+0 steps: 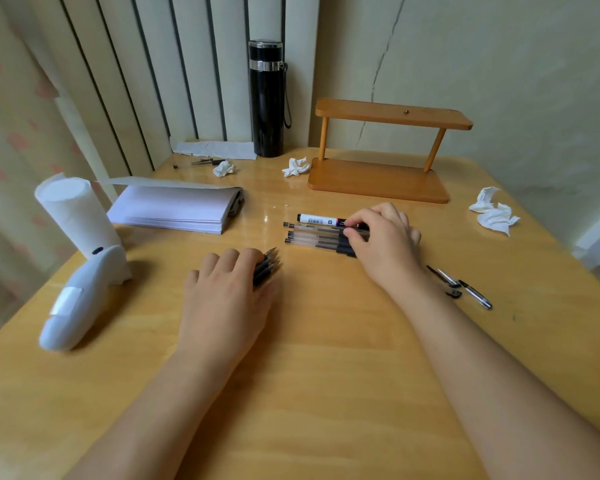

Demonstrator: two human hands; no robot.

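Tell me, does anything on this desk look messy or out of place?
Yes: crumpled tissues lie scattered on the table, loose pen pieces sit apart from the pen row, and a crack runs down the wall.

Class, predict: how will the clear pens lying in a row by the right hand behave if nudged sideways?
The clear pens look round-barrelled, so they would probably roll. The table is glossy, so they may also slide. Thin plastic suggests they are light.
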